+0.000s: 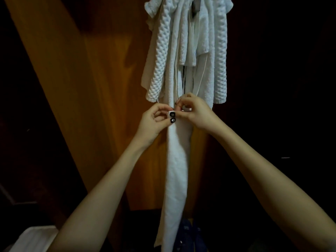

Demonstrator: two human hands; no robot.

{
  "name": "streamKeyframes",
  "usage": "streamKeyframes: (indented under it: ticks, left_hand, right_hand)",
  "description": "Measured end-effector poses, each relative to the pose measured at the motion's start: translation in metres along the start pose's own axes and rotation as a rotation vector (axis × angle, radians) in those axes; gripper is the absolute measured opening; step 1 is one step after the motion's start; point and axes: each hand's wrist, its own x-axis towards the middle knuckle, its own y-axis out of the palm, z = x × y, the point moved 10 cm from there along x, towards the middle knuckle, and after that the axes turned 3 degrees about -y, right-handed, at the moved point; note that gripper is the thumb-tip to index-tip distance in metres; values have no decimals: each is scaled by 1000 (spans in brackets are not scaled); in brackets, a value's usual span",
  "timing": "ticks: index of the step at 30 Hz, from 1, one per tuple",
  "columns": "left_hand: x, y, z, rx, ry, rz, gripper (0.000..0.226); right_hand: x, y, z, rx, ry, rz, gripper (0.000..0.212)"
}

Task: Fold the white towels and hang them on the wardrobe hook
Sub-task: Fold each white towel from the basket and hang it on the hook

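Left hand [156,117] pinches the top end of the narrow folded white towel [177,170] with thumb and dark-nailed fingertips [173,120] tight together. Right hand [197,112] pinches the same end just beside it, fingers curled on a small bit of white fabric. Could be a loop or a corner, can't tell. Both grips are narrow, on the towel. It hangs straight down from the hands as a long strip; its lower end goes out of view near dark blue cloth [187,235].

Just above the hands is a bunch of hung white towels [185,51], one waffle-textured, against the wooden wardrobe panel [109,88]. A grey metal piece [197,5] at the top is probably the hook, mostly hidden.

Step looks like readying the top end for hanging. To do it well: keep both pinches close so the fold doesn't open, lift the end up past the bunch, and seat it fully on the hook before letting go. Risk: knocking the hung towels off.

Pale object [34,239] bottom left, unclear.
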Motion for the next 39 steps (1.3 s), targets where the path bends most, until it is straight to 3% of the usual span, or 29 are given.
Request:
streamKeyframes:
  ticks: [5,8,13,17,22,26,31,34,37,39]
  left_hand:
    - [5,-18,-6,-13,47,-109,35]
    - [8,-19,-19,147,149,-107,35]
    - [11,1,-21,409,246,-44,25]
    - [11,11,-11,319,184,59,36]
    - [16,5,-13,290,176,-24,31]
    - [24,26,-9,258,111,68,41]
    - [33,33,-28,222,195,55,35]
    - [34,32,-26,189,165,0,36]
    - [33,42,-21,178,141,46,26]
    - [36,42,-22,153,137,65,23]
  right_hand:
    - [-5,-7,-23,28,90,64,26]
    - [-11,-9,-31,51,97,138,24]
    - [2,-24,-26,-8,16,-14,22]
    - [10,-34,-26,87,-8,-112,21]
    - [12,-49,-27,105,-33,-234,23]
    - [12,-69,-20,67,-61,-343,22]
    - [14,-91,-8,-45,-80,-417,32]
    - [14,-98,-1,-68,-82,-438,36]
    - [10,-97,-1,21,-91,-410,21]
    - [-1,-92,-6,101,-102,-349,32]
